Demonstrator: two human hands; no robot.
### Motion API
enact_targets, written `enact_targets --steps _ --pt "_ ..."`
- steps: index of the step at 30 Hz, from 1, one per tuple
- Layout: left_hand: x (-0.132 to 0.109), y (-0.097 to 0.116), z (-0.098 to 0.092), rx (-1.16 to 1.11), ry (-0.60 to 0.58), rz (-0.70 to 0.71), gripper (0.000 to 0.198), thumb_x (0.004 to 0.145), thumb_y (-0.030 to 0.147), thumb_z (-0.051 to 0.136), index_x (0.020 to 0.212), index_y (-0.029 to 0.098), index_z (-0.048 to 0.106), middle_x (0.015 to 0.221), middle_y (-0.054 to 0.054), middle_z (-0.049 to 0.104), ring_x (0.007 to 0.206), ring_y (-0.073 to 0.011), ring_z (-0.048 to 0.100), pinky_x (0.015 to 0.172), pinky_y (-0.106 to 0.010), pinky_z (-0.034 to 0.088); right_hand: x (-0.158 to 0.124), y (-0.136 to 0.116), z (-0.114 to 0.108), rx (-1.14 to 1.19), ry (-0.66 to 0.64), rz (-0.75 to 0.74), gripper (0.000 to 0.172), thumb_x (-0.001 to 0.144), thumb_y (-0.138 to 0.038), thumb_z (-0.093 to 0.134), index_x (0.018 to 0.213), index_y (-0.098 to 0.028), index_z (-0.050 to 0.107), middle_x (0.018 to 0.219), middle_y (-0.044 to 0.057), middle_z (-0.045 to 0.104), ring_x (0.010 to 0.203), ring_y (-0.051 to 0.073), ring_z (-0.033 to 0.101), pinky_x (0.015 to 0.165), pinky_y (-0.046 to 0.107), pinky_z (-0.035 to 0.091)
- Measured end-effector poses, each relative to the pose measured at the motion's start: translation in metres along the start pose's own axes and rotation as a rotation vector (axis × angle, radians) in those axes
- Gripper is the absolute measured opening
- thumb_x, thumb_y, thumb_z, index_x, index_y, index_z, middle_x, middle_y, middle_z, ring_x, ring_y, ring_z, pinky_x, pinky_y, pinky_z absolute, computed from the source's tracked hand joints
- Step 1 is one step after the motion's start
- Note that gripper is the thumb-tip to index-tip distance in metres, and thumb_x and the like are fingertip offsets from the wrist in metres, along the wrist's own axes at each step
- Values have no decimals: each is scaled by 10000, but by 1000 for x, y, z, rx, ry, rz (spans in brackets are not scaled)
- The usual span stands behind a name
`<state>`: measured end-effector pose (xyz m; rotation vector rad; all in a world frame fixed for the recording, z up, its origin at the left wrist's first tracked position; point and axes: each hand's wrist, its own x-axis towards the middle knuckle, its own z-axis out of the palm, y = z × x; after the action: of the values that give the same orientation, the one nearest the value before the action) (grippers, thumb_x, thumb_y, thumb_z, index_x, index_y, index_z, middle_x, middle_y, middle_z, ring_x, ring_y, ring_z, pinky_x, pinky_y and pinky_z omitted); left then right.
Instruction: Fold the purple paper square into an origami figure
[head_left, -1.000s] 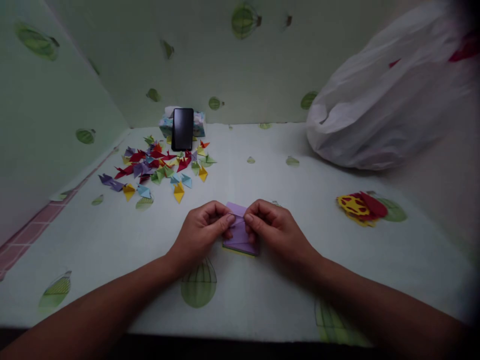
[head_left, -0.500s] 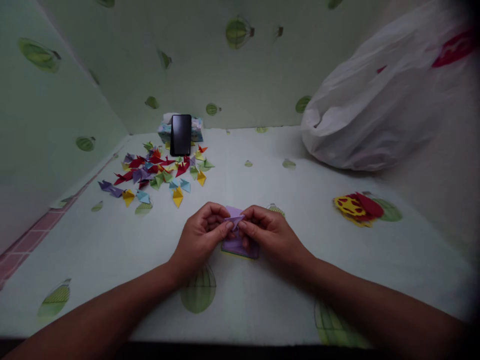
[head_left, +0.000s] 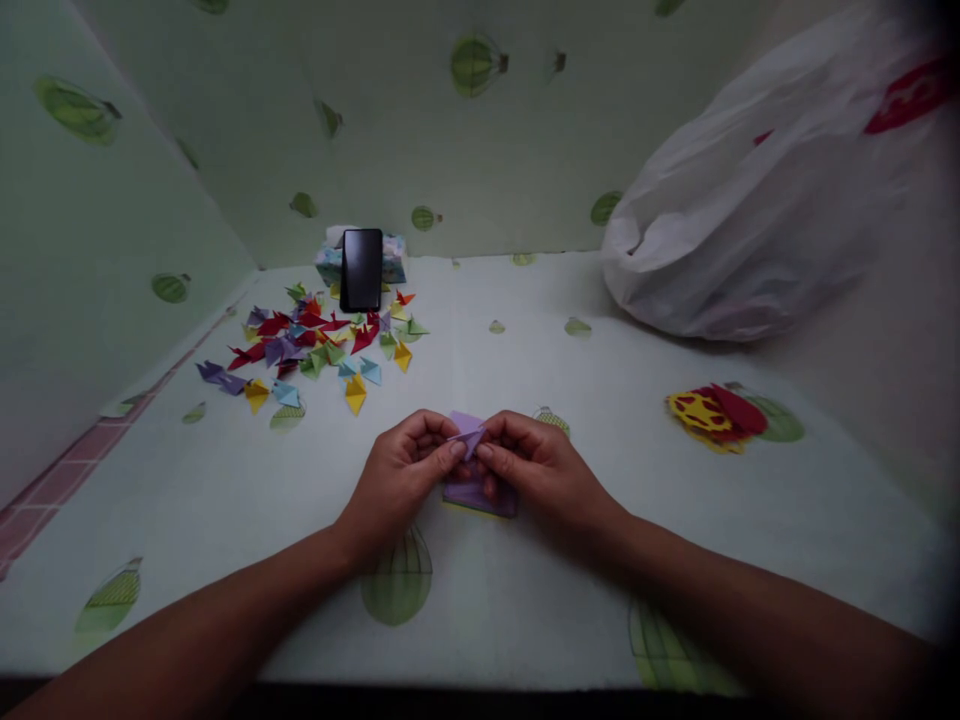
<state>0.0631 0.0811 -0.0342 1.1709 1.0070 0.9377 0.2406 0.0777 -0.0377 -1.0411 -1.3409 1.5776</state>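
Between my hands is a small folded piece of purple origami paper. My left hand pinches its left side between thumb and fingers. On the other side, my right hand grips the right edge in the same way. Below my fingers a stack of square paper lies on the table, purple on top with a yellow-green edge at the bottom. Part of the stack and the folded paper's lower side are hidden by my fingers.
Many folded paper cranes in several colours lie at the back left. A dark phone leans on a tissue box. Red and yellow cut-outs lie at the right, before a large white plastic bag.
Both hands stay nearly in place. The folded purple paper has tilted slightly between my fingertips, and my left fingers have shifted a little downward.
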Motion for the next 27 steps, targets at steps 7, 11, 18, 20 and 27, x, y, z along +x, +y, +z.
enact_targets --steps 7,11,18,20,27 --pt "-1 3 -1 406 103 199 99 813 252 685 789 159 662 790 -1 566 709 -121 537 641 -247 428 -1 1 0 -88 11 -47 115 844 -274 586 780 -190 541 618 -37 531 524 107 506 488 241 396" --pt "-2 4 1 498 75 232 74 824 225 631 791 159 633 740 2 580 651 -121 524 599 -252 418 -2 2 0 -240 45 -147 106 840 -223 549 744 -183 532 654 -26 509 577 107 475 530 247 364" --pt "-5 4 4 491 44 226 82 818 225 610 772 158 600 698 8 579 621 -114 517 578 -243 418 -4 3 2 -356 54 -192 109 837 -195 518 729 -181 514 665 -23 489 607 112 445 557 257 330" --pt "-5 4 4 428 29 173 97 816 246 620 783 156 604 694 10 576 618 -110 506 570 -237 411 -5 2 2 -315 37 -183 107 841 -208 524 738 -180 519 672 -21 494 607 113 455 561 259 341" --pt "-2 2 1 206 -24 72 144 816 287 654 832 148 622 729 12 580 656 -102 514 604 -226 423 -4 -1 1 -109 -36 -115 137 866 -284 555 785 -176 530 694 -14 515 596 115 496 550 260 398"
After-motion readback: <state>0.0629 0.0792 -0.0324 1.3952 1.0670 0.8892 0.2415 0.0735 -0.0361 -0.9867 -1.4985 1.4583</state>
